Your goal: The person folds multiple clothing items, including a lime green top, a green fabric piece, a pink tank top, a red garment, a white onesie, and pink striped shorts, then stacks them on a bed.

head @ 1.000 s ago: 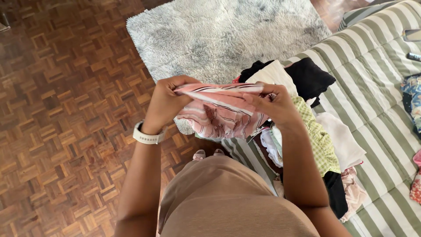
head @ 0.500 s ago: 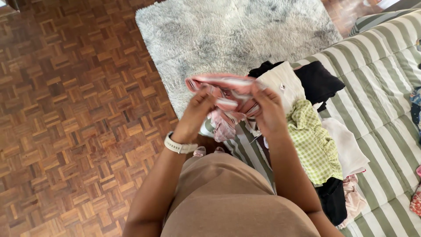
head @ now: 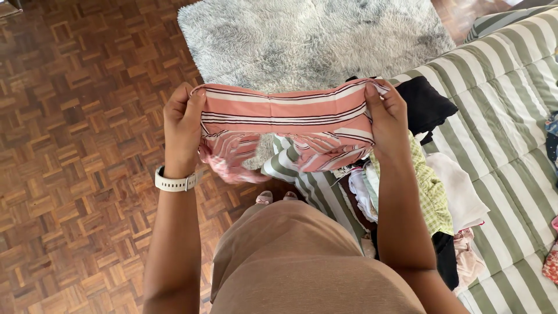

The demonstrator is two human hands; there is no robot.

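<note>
Currently both hands, left hand [head: 183, 125] and right hand [head: 386, 116], are pinching the pink striped garment [head: 285, 119] taut by its ends, spreading it flat above the striped mattress [head: 500, 87] edge.

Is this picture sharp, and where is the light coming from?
Head view: mostly sharp; the striped pink garment held taut between the left hand and right hand shows crisp stripes. Bright daylight glares at the top right, on the striped sofa; the parquet floor shines softly, and the shaggy rug looks slightly washed out.
</note>
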